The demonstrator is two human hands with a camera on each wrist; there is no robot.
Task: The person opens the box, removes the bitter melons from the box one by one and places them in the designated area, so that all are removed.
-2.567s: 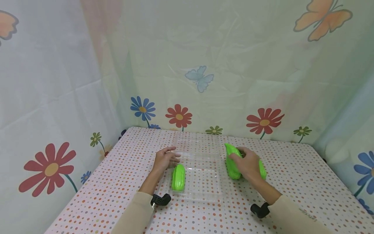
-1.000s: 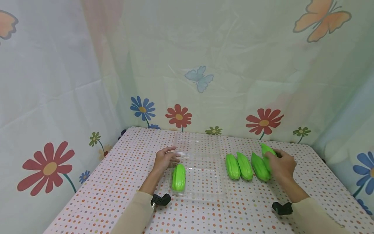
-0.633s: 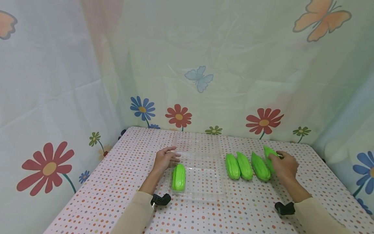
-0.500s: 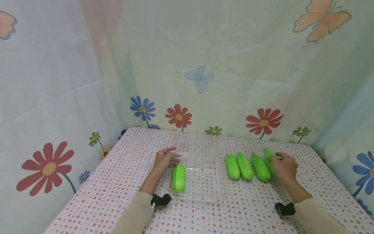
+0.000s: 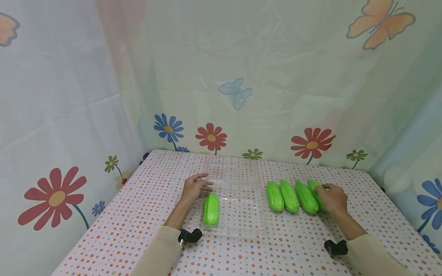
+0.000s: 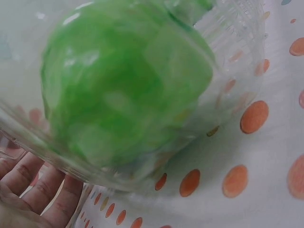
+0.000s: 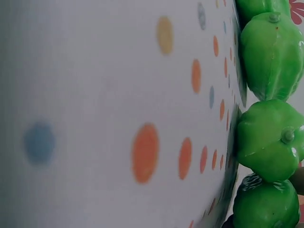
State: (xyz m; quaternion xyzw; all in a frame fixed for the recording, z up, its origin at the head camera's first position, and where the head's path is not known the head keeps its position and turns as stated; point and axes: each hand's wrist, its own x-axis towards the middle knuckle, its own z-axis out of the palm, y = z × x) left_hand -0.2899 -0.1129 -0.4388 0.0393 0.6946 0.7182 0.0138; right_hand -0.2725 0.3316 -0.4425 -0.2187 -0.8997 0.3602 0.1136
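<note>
Slight leftward shift over the last half second: right hand (image 5: 333, 197) and the glossy, ridged green gourd (image 5: 312, 184), plastic by the look of it, at its fingertips. Neighbouring gourd (image 5: 306, 197), just left of that hand, has slid the same way; its gap to the next gourd along (image 5: 289, 196) is narrower. End gourd (image 5: 275, 196), farthest left of the right hand in this row, is unmoved. Judgement: the work at this moment is tightening the row; these four lie outside the box.

Right hand: thumb and fingers grip the rightmost gourd from either side.

Left hand (image 5: 193, 188): unmoved, fingers loosely extended, holding nothing, beside the left wall of a clear, thin-plastic rectangular box (image 5: 238, 212). Cannot tell whether the fingertips press on it. Clear lid (image 5: 232, 168) lies folded back, beyond and right of the left hand. Fifth green gourd (image 5: 211, 209) lies inside the box, just right of the left hand and nearer the person.
</note>
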